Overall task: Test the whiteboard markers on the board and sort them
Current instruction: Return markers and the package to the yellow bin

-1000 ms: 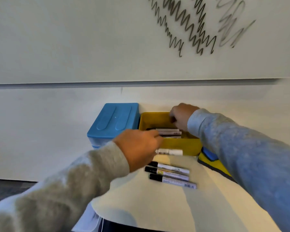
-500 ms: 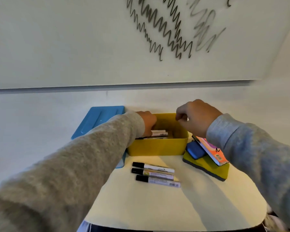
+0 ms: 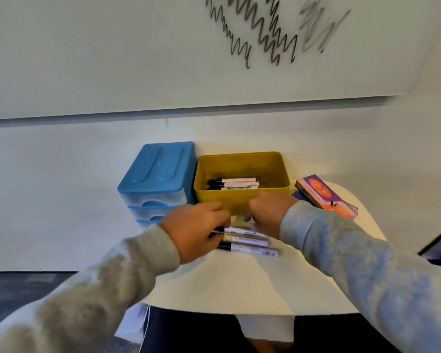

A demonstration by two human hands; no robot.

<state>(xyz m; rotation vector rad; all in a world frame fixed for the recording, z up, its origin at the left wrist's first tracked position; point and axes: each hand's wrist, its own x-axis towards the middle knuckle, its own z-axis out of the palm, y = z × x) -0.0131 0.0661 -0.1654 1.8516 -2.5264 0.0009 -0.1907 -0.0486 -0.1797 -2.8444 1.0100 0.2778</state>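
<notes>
So we had both hands down over the row of markers (image 3: 247, 242) on the pale tabletop (image 3: 239, 281), just in front of the yellow bin (image 3: 242, 200); three markers lay side by side there, caps pointing left, the nearest one showing a barcode at its right end. The left hand (image 3: 196, 231) was curled over the cap ends, and the right hand (image 3: 267, 215) was curled at the far marker's other end; honestly the blur made it impossible to tell whether either grip was actually clamped on a marker or just touching it. More markers (image 3: 233, 184) sat inside the yellow bin, stacked along its near wall, caps left too. A blue drawer unit (image 3: 161, 171) stood touching the bin's left side; a purple and orange booklet (image 3: 323, 194) lay to the bin's right. Up on the whiteboard (image 3: 112, 52) we could see several black zigzag scribbles (image 3: 262, 29) and a fainter grey one (image 3: 318, 26) beside them.
</notes>
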